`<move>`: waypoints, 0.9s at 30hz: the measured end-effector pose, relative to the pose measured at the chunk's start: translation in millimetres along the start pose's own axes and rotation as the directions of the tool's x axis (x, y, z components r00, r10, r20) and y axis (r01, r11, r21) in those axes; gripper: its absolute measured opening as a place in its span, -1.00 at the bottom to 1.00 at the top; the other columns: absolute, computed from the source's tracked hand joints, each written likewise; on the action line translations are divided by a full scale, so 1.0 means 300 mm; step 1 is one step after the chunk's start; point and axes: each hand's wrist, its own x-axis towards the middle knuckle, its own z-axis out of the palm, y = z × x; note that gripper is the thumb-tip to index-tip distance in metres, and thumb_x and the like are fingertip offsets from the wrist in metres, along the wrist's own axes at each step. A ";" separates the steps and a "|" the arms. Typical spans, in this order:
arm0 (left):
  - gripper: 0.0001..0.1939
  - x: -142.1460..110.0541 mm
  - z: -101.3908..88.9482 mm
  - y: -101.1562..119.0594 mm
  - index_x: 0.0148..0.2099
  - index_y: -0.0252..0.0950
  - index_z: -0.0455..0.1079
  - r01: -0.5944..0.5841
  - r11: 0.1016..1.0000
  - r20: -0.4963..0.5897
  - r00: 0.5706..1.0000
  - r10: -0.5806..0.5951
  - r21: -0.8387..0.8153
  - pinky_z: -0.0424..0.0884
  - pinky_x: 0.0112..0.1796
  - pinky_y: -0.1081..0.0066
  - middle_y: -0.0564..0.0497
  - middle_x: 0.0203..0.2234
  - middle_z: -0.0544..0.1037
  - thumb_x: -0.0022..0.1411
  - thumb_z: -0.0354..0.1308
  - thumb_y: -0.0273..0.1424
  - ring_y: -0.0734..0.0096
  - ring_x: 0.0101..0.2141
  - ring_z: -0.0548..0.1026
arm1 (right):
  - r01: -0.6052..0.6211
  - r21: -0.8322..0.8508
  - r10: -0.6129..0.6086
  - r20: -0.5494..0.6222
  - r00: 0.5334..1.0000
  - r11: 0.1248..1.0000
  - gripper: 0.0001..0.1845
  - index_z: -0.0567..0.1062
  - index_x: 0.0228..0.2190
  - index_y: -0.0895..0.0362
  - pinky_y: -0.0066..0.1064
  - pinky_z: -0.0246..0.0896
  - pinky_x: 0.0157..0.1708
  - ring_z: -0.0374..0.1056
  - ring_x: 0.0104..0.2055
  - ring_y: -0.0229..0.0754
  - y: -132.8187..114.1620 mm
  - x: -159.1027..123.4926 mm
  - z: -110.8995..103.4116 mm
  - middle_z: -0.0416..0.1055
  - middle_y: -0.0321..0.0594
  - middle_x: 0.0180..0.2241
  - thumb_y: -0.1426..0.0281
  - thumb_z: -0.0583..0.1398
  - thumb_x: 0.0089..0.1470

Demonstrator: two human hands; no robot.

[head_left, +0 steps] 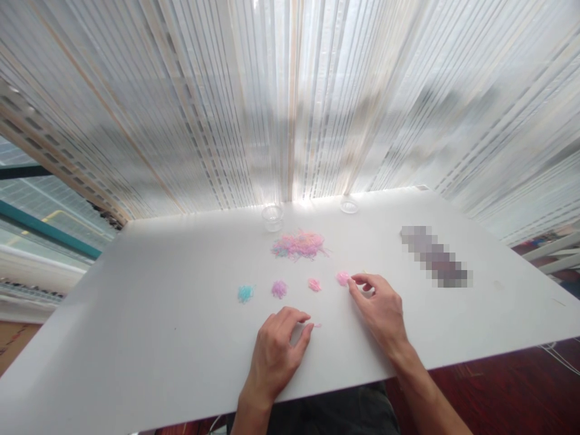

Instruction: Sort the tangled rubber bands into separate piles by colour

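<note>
Just right of my left hand [281,343] lies a short pink strand [318,325], close to the thumb tip. That hand's thumb and index finger are curved, with a small gap between their tips. My right hand [380,308] has its thumb and index tips brought together at the edge of a small bright pink pile [342,278]; anything between them is too small to make out. Left of it, in a row, sit a coral-pink pile [314,284], a purple pile [280,289] and a turquoise pile [245,293]. Behind them spreads a larger heap of mixed-colour thin strands [299,244].
At the back of the white table [149,290] stands a clear round tub [272,217], with a clear round lid [348,206] to its right. A blurred-out object [435,257] rests on the right side. Sheer striped curtains [290,103] hang along the far edge.
</note>
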 end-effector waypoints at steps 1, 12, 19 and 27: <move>-0.93 0.000 0.000 0.000 -0.12 -0.22 0.46 0.000 1.000 0.001 1.000 0.000 0.000 0.41 -0.35 0.34 0.00 -0.29 0.62 0.42 0.14 -0.43 0.30 -0.35 0.55 | 0.008 -0.004 -0.008 0.001 1.000 1.000 -0.54 0.60 -0.34 0.10 -0.22 0.32 -0.30 0.40 -0.39 -0.09 0.001 -0.006 -0.001 0.55 -0.13 -0.38 -0.02 0.18 0.26; -0.91 0.002 0.001 0.000 -0.13 -0.20 0.44 -0.004 1.000 0.018 1.000 0.004 0.018 0.39 -0.34 0.33 0.03 -0.29 0.62 0.42 0.13 -0.47 0.29 -0.33 0.55 | 0.216 -0.055 -0.215 0.016 0.976 0.975 -0.70 0.58 -0.01 0.10 -0.13 0.42 -0.05 0.44 -0.11 0.01 0.033 -0.063 -0.006 0.51 -0.08 -0.15 0.29 0.15 0.34; -0.91 0.002 0.001 -0.002 -0.13 -0.20 0.46 -0.002 1.000 0.021 1.000 0.002 0.026 0.39 -0.34 0.35 0.02 -0.31 0.62 0.42 0.12 -0.45 0.31 -0.35 0.55 | 0.283 -0.116 -0.277 0.064 0.959 0.952 -0.66 0.55 0.07 0.10 -0.07 0.46 -0.04 0.41 -0.03 0.07 0.042 -0.060 0.017 0.47 -0.02 -0.07 0.33 0.13 0.35; -0.91 0.001 0.001 0.000 -0.13 -0.20 0.45 -0.001 1.000 0.036 0.999 0.000 0.025 0.41 -0.32 0.34 0.02 -0.30 0.62 0.43 0.12 -0.45 0.29 -0.33 0.56 | 0.361 -0.140 -0.349 0.104 0.931 0.922 -0.62 0.44 0.16 0.09 0.03 0.38 0.10 0.36 0.15 0.13 0.037 -0.063 0.009 0.45 -0.01 0.09 0.35 0.13 0.37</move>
